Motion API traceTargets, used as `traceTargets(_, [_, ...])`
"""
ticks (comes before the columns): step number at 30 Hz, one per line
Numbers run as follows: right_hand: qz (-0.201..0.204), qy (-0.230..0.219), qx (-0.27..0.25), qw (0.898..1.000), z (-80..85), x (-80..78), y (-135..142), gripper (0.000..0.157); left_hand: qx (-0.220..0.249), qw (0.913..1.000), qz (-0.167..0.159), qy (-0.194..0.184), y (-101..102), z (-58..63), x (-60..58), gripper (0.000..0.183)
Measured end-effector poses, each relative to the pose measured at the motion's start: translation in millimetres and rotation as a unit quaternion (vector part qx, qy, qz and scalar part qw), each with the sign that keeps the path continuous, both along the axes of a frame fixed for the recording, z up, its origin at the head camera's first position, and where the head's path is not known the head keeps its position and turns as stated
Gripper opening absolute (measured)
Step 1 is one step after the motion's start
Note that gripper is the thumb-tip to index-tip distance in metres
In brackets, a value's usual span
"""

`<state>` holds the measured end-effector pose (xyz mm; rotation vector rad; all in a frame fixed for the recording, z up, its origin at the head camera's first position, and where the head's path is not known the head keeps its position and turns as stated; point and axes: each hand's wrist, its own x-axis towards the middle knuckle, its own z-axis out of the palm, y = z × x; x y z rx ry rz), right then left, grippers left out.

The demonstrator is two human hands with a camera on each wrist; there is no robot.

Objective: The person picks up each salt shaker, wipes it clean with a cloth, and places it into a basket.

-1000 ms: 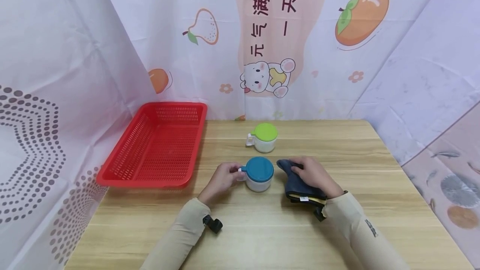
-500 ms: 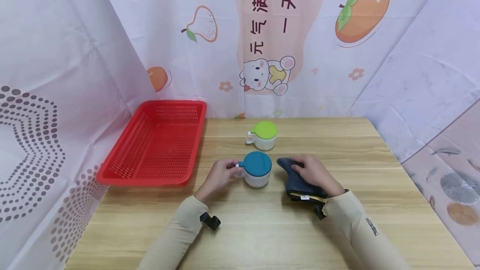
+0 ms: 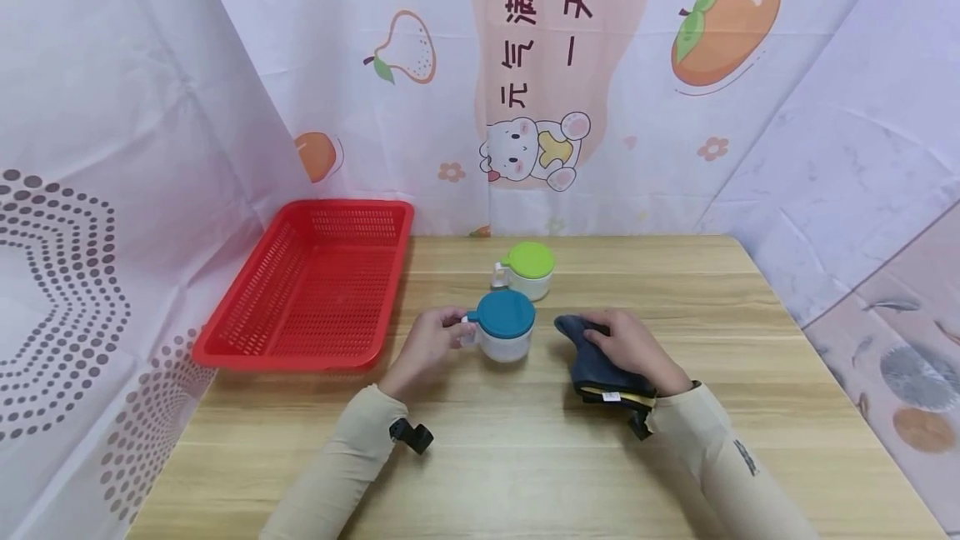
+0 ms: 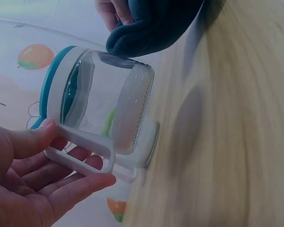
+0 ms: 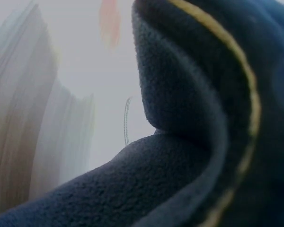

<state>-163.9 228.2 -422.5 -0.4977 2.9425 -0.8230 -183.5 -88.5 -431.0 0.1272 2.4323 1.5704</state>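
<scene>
My left hand (image 3: 431, 344) grips the white handle (image 4: 87, 140) of a clear glass jar with a blue lid (image 3: 506, 313). In the left wrist view the jar is held off the table, its shadow falling on the wood. Right of the jar, my right hand (image 3: 630, 348) holds a folded dark blue cloth (image 3: 596, 369) with yellow edging and a white label. Fleecy folds of this cloth (image 5: 180, 85) fill much of the right wrist view and hide the fingers there. A second handled jar with a green lid (image 3: 531, 259) stands just behind the blue-lidded one.
A red plastic basket (image 3: 386, 319) with slotted walls stands on the left part of the wooden table (image 3: 487, 473). Behind the table hangs a printed curtain (image 3: 420, 132), with more fabric at both sides.
My left hand has lifted the blue-lidded jar and carried it slightly left and back, nearer the green-lidded one. My right hand and the cloth have stayed almost in place.
</scene>
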Motion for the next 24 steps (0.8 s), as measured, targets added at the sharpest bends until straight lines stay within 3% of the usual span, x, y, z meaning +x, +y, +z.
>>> traceTargets(10, [0.008,0.002,-0.001,1.000,3.6,2.7,0.3,0.034,-0.005,0.9996,0.019,0.020,-12.7,16.3,-14.0,0.022])
traceTargets(18, [0.010,0.015,0.001,1.000,15.4,4.0,-5.1,0.035,-0.015,0.9985,0.031,0.044,-23.7,35.2,-26.3,0.025])
traceTargets(24, [0.013,0.019,0.005,1.000,15.9,5.9,-7.0,0.034,0.000,0.9984,0.050,0.025,-32.8,51.1,-32.8,0.027])
